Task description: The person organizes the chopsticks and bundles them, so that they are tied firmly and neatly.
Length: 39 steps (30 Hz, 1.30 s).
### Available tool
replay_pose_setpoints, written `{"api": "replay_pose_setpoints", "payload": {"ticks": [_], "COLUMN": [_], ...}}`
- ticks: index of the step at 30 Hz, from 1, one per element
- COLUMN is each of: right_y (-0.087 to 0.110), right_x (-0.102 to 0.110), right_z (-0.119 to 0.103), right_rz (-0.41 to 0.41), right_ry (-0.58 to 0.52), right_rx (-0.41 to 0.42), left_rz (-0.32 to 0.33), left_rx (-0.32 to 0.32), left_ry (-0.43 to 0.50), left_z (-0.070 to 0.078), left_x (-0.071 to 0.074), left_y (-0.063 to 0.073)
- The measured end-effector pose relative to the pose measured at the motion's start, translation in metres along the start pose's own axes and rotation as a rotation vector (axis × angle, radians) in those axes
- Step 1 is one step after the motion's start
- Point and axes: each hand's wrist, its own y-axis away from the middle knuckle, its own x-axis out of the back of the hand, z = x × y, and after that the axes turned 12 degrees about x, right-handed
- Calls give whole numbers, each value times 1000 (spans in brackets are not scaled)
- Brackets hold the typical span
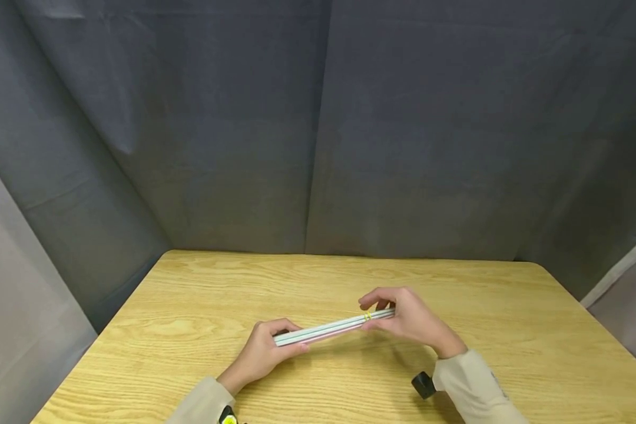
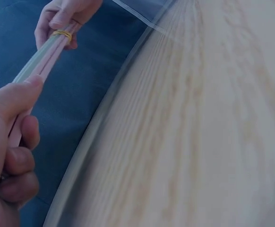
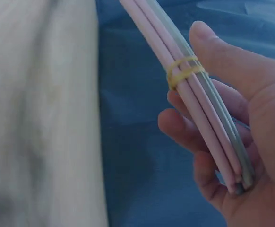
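A bundle of slim pink and pale green sticks (image 1: 325,331), straw-like, is held slanting above the table, its right end higher in the head view. My left hand (image 1: 262,351) grips the left end, thumb along the near side and fingers curled round it in the left wrist view. A yellow rubber band (image 3: 187,75) is wound round the bundle near the other end. There my right hand (image 1: 410,318) holds the sticks, their tips against the palm and the fingers curled behind them. In the right wrist view the thumb stands beside the band.
Under both hands lies a light wood-grain table (image 1: 217,294) with rounded far corners. Dark grey curtains (image 1: 233,147) hang behind it and along the sides. A small black device (image 1: 423,385) sits at the right sleeve cuff.
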Motion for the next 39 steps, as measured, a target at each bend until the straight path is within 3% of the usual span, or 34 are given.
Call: {"api": "replay_pose_setpoints", "payload": {"ticks": [4,13,17,21,26,34,39], "right_y": [1,1,2,2,1,-1,0], "right_x": [9,14,17,19,19,16,13], "right_z": [-2,1,0,-1,-2,-2,-2], "right_rz": [16,-47,-93,-131,-137,-130,-102], "right_ry": [24,-10,-42,-62,-113,-99,-70], "right_rx": [15,8,0,-22,-38,-80,-69], "left_rz": [-20,-39,-28,-26,-22,-17,-15], "left_rx": [10,9,18,16,-22,-26,-25], "left_ry": [38,88,66,50,63,79,68], "left_z": [-7,-14,-9,5,13,-15,-15], "left_x": [-2,-1,0,2,4,1,-1], "left_y": [-5,-7,-5,2,6,-7,-8]}}
